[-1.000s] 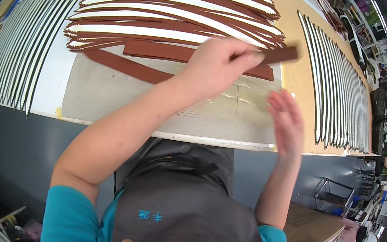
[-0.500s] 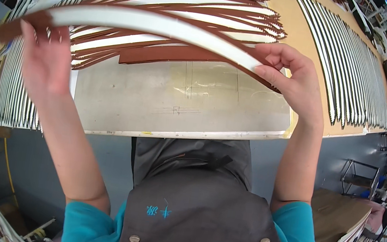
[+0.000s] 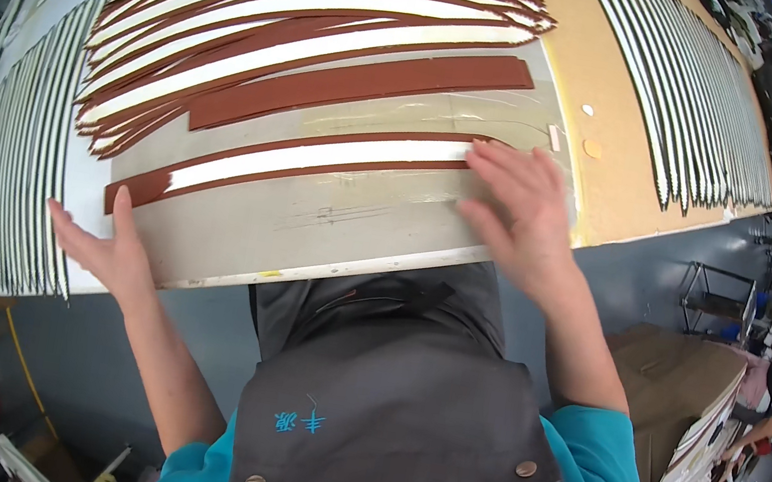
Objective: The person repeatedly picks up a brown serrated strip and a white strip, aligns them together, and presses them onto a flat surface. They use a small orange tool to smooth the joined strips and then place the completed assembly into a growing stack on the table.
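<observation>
A long brown strip with a white band down its middle lies on the grey work board in front of me. By its left end is my left hand, open, thumb and fingers spread, with a fingertip at the strip's brown tip. My right hand rests over the right end, fingers stretched out and hiding that end. Just beyond lies a plain brown strip stack. A big fanned pile of brown-and-white strips spreads behind it.
Rows of narrow dark-edged white strips lie at the left and on the tan board at the right. A small pale piece and a round tan bit sit near the right hand. The table's front edge runs before me.
The brown-and-white strip has come down from the air onto the board, and both hands have let go of it. My hands have moved lower and nearer to me.
</observation>
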`<state>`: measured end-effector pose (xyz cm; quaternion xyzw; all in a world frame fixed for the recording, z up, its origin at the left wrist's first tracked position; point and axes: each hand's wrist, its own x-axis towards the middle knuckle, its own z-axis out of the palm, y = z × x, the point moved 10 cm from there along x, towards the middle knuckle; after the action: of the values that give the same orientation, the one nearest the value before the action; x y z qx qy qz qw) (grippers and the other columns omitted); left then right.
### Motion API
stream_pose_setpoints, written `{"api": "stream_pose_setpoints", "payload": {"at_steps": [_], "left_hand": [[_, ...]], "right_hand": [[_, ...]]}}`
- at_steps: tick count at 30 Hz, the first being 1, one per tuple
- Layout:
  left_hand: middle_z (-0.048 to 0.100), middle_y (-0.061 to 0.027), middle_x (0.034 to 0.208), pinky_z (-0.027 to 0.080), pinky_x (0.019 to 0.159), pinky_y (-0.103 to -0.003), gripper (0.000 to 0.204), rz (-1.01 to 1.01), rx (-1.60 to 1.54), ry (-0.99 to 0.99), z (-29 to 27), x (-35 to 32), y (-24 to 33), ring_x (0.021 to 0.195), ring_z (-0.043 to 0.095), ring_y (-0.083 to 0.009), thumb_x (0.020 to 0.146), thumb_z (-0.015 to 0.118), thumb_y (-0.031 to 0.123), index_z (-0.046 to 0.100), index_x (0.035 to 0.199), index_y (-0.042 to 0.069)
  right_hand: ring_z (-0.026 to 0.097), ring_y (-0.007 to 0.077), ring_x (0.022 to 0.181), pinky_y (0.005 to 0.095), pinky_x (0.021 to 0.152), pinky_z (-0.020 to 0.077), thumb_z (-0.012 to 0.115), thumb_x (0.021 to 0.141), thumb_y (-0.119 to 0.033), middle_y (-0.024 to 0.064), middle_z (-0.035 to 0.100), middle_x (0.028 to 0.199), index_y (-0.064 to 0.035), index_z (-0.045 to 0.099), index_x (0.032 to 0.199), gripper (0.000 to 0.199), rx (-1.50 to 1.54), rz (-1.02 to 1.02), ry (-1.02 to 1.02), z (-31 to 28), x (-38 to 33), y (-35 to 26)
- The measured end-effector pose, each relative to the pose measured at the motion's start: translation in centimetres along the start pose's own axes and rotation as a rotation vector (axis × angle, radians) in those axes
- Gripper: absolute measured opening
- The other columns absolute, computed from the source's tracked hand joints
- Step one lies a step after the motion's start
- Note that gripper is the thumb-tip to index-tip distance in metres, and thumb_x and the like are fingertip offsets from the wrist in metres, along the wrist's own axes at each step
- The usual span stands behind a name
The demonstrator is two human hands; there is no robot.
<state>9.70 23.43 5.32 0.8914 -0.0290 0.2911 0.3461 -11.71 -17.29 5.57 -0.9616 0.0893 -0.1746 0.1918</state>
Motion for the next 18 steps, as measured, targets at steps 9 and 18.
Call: {"api": "stream_pose_setpoints", "payload": {"at_steps": [9, 18], "left_hand": [[0.059, -0.0118, 0.145, 0.038, 0.114, -0.042, 0.037, 0.643, -0.421, -1.006, 10.4, -11.8, 19.8, 0.135, 0.053, -0.0313, 0.094, 0.066, 0.008, 0.067, 0.131, 0.004], [0.056, -0.0067, 0.149, 0.032, 0.115, -0.044, 0.047, 0.794, -0.208, -0.975, 12.7, -14.6, 23.1, 0.137, 0.047, -0.0304, 0.091, 0.070, 0.014, 0.064, 0.137, 0.007]], "right_hand": [[0.039, 0.0275, 0.150, 0.0496, 0.124, 0.0212, 0.074, 0.093, -0.028, 0.0090, 0.051, 0.155, -0.0091, 0.054, 0.147, 0.061, -0.017, 0.127, -0.105, 0.3, -0.9, 3.9], [0.044, 0.0268, 0.146, 0.0493, 0.123, 0.0257, 0.074, 0.092, -0.026, 0.0101, 0.055, 0.150, -0.0073, 0.059, 0.141, 0.054, 0.032, 0.134, -0.032, -0.2, -1.0, 4.7]]}}
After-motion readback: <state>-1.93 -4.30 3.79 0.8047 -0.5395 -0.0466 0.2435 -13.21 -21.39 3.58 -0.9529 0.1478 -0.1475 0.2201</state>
